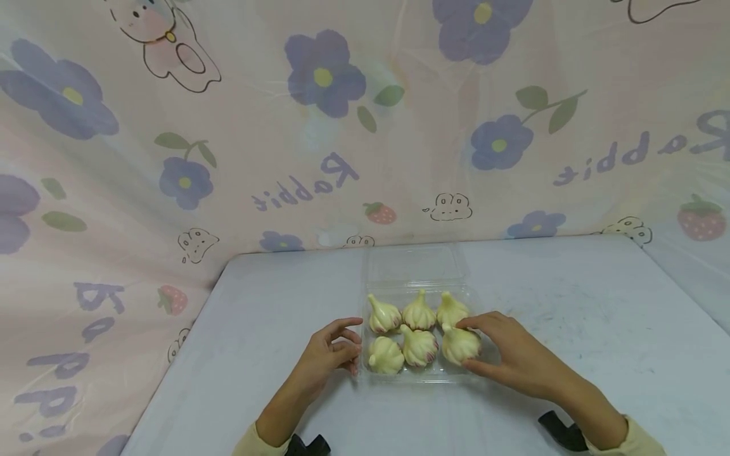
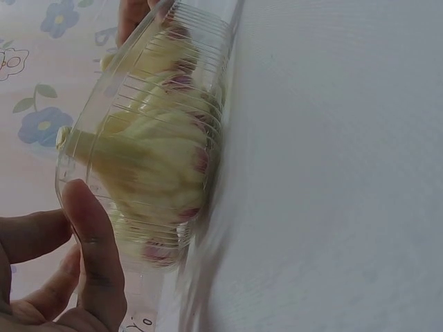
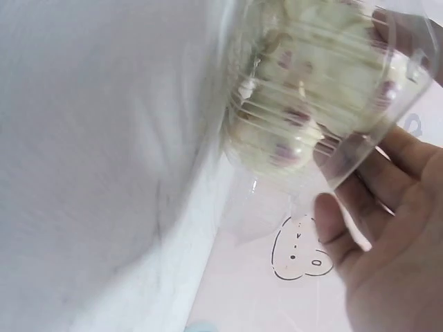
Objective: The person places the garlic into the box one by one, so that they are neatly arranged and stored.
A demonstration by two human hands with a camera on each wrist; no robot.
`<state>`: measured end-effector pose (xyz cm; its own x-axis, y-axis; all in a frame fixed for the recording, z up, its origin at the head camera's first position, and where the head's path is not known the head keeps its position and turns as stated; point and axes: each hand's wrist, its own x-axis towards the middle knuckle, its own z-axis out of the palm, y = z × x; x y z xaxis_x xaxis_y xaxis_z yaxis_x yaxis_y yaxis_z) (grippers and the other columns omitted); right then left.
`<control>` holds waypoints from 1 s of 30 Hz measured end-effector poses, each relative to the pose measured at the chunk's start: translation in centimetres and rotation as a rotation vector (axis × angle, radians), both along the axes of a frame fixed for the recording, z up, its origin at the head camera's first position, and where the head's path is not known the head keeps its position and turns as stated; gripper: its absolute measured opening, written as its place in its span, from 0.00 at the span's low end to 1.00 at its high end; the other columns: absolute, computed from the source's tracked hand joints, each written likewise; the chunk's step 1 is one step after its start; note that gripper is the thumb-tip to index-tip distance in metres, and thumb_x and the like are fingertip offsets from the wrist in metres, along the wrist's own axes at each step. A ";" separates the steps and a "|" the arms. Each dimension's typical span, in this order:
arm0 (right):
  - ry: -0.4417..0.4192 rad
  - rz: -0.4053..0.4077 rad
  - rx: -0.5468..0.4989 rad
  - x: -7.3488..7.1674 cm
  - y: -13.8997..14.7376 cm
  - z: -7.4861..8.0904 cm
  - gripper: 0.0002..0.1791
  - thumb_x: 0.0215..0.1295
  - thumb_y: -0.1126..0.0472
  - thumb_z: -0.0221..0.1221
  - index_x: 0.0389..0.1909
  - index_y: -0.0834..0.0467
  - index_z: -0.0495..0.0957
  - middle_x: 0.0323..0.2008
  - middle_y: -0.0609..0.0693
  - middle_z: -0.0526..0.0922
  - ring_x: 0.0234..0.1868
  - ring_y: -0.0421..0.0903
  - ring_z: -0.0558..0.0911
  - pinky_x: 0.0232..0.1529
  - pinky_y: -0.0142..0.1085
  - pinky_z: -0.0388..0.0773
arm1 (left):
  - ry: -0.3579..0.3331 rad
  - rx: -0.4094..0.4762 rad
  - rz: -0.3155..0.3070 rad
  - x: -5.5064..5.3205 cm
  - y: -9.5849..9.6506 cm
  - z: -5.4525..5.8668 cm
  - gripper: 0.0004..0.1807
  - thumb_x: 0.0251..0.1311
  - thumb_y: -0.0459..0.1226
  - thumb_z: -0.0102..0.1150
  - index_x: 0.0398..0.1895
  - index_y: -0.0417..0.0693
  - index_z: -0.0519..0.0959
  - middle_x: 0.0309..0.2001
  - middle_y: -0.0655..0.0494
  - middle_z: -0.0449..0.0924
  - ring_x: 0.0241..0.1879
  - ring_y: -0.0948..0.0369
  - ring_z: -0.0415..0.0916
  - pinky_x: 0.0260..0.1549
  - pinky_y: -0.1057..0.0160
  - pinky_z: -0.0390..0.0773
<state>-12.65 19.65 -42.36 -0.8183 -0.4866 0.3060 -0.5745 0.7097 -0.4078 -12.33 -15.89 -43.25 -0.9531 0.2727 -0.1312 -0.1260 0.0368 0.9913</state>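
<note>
Two rows of garlic bulbs (image 1: 419, 347) lie in a clear plastic clamshell box (image 1: 407, 378) whose lid (image 1: 415, 266) is folded back, away from me. My right hand (image 1: 516, 354) reaches over the box's right side, thumb and fingers around the front-right garlic bulb (image 1: 459, 346). In the right wrist view, the box wall partly covers the fingers of that hand (image 3: 394, 200). At the left side of the box is my left hand (image 1: 329, 349), fingers loosely bent. The left wrist view shows its fingertips (image 2: 83, 200) against the box's ribbed side, holding no bulb.
The box stands on a white-covered table (image 1: 285, 297). Behind and to the left hangs a pink curtain (image 1: 239, 126) printed with flowers and rabbits. Black straps (image 1: 561, 432) show near both wrists.
</note>
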 end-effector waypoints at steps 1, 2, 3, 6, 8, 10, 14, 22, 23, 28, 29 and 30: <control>-0.003 0.003 0.002 0.0 0.0 0.1 0.30 0.59 0.38 0.66 0.59 0.46 0.76 0.55 0.39 0.79 0.58 0.47 0.78 0.56 0.53 0.77 | 0.000 0.000 -0.002 0.0 0.0 0.0 0.30 0.64 0.27 0.59 0.70 0.37 0.66 0.43 0.50 0.73 0.28 0.65 0.76 0.28 0.67 0.82; -0.009 0.001 0.006 0.0 0.0 0.1 0.30 0.59 0.38 0.66 0.59 0.45 0.76 0.55 0.39 0.79 0.58 0.47 0.78 0.56 0.54 0.77 | 0.000 0.000 -0.002 0.0 0.1 0.1 0.30 0.64 0.27 0.59 0.70 0.37 0.66 0.43 0.50 0.73 0.28 0.65 0.76 0.28 0.67 0.82; -0.015 -0.003 0.009 0.0 0.0 0.2 0.30 0.59 0.37 0.65 0.60 0.45 0.76 0.55 0.39 0.80 0.58 0.48 0.78 0.56 0.54 0.78 | 0.000 0.000 -0.002 0.0 0.1 0.1 0.30 0.64 0.27 0.59 0.70 0.37 0.66 0.43 0.50 0.73 0.28 0.65 0.76 0.28 0.67 0.82; -0.024 -0.006 0.017 0.0 -0.1 0.4 0.29 0.59 0.36 0.65 0.59 0.44 0.77 0.55 0.39 0.80 0.58 0.48 0.79 0.55 0.53 0.78 | 0.000 0.001 -0.002 0.0 0.2 0.2 0.30 0.64 0.27 0.60 0.70 0.37 0.66 0.43 0.50 0.73 0.28 0.64 0.76 0.28 0.67 0.82; -0.020 -0.003 0.022 -0.1 -0.2 0.4 0.27 0.60 0.38 0.65 0.58 0.42 0.78 0.53 0.37 0.80 0.57 0.46 0.79 0.55 0.52 0.79 | 0.000 -0.001 -0.002 0.0 0.2 0.2 0.30 0.64 0.27 0.60 0.70 0.37 0.65 0.43 0.50 0.73 0.28 0.64 0.76 0.28 0.67 0.82; -0.013 0.009 0.022 -0.2 -0.3 0.4 0.24 0.60 0.42 0.67 0.56 0.42 0.79 0.52 0.36 0.81 0.55 0.45 0.79 0.54 0.50 0.80 | -0.001 -0.002 -0.002 0.1 0.2 0.2 0.30 0.64 0.27 0.59 0.70 0.36 0.65 0.43 0.49 0.73 0.28 0.65 0.76 0.29 0.67 0.82; -0.020 0.022 0.028 -0.3 -0.3 0.5 0.22 0.57 0.49 0.71 0.53 0.42 0.80 0.49 0.34 0.81 0.54 0.43 0.80 0.53 0.48 0.81 | -0.004 -0.006 -0.006 0.1 0.3 0.1 0.30 0.64 0.27 0.59 0.70 0.36 0.65 0.43 0.50 0.72 0.28 0.65 0.76 0.29 0.67 0.82; -0.028 0.018 0.024 -0.3 -0.3 0.7 0.21 0.58 0.43 0.68 0.52 0.41 0.80 0.49 0.33 0.81 0.54 0.44 0.80 0.53 0.49 0.80 | -0.009 -0.017 0.005 -0.1 0.1 -0.1 0.30 0.64 0.27 0.58 0.70 0.38 0.66 0.44 0.51 0.73 0.28 0.64 0.76 0.29 0.66 0.83; -0.022 0.018 0.022 -0.3 -0.3 0.7 0.20 0.59 0.42 0.67 0.52 0.41 0.80 0.50 0.33 0.81 0.54 0.44 0.80 0.54 0.50 0.80 | -0.009 -0.019 0.005 -0.1 0.1 -0.1 0.30 0.64 0.27 0.58 0.70 0.39 0.66 0.44 0.51 0.73 0.28 0.64 0.76 0.29 0.66 0.83; 0.028 0.030 -0.006 -0.4 -0.2 0.6 0.19 0.59 0.46 0.68 0.51 0.41 0.80 0.52 0.35 0.81 0.56 0.45 0.80 0.55 0.51 0.79 | -0.008 -0.026 0.008 0.0 0.1 -0.2 0.30 0.64 0.27 0.58 0.70 0.39 0.66 0.44 0.50 0.73 0.28 0.63 0.76 0.29 0.66 0.83; 0.040 0.030 -0.011 -0.4 -0.2 0.6 0.19 0.59 0.47 0.69 0.51 0.42 0.80 0.52 0.36 0.81 0.57 0.46 0.79 0.55 0.51 0.79 | -0.008 -0.026 0.008 0.0 0.1 -0.2 0.30 0.64 0.27 0.58 0.70 0.39 0.66 0.44 0.50 0.73 0.28 0.63 0.76 0.29 0.66 0.83; 0.054 0.029 -0.016 -0.5 -0.1 0.6 0.19 0.58 0.49 0.70 0.51 0.42 0.80 0.53 0.37 0.81 0.57 0.47 0.79 0.56 0.51 0.79 | -0.007 -0.026 0.008 0.0 0.1 -0.2 0.30 0.64 0.27 0.58 0.70 0.39 0.67 0.44 0.49 0.73 0.28 0.63 0.76 0.29 0.66 0.83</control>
